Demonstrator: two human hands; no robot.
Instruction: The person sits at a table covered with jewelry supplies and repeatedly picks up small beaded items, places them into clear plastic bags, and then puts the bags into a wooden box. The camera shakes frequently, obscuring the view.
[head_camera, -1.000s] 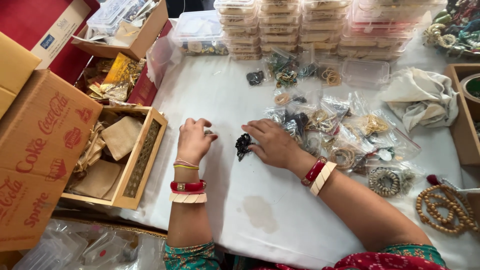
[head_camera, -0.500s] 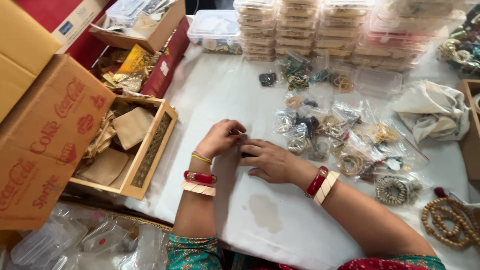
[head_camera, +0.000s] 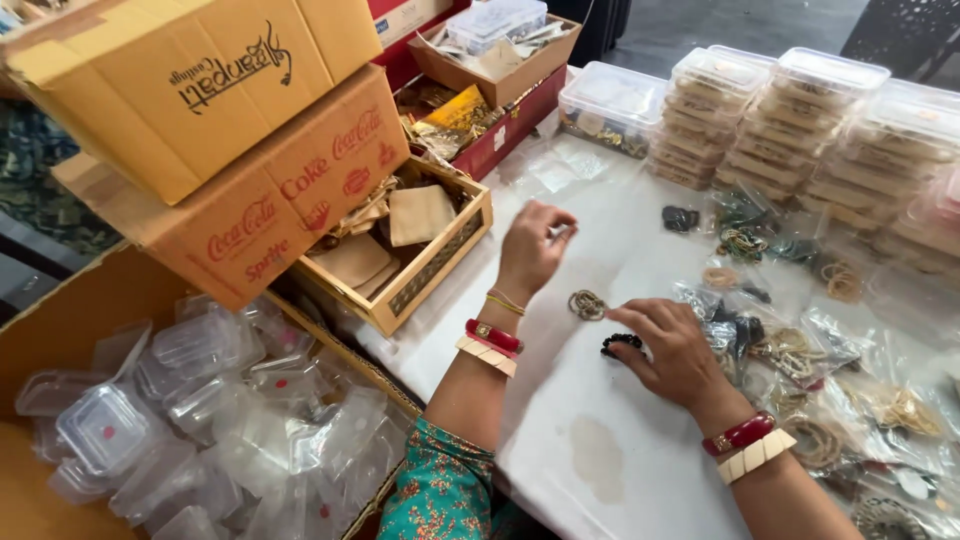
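Your left hand (head_camera: 532, 250) hovers above the white table (head_camera: 600, 460) with its fingers curled in, pinching something too small to make out, while your right hand (head_camera: 672, 345) rests spread and flat, holding nothing, its fingertips touching a small black ornament (head_camera: 620, 343). A coiled gold ring piece (head_camera: 587, 304) lies loose on the cloth between your hands, just beside the black ornament. An open wooden box (head_camera: 420, 250) stands to the left, and stacked clear plastic boxes (head_camera: 760, 120) line the far edge.

red and cream bangles, teal floral sleeve (head_camera: 440, 490).
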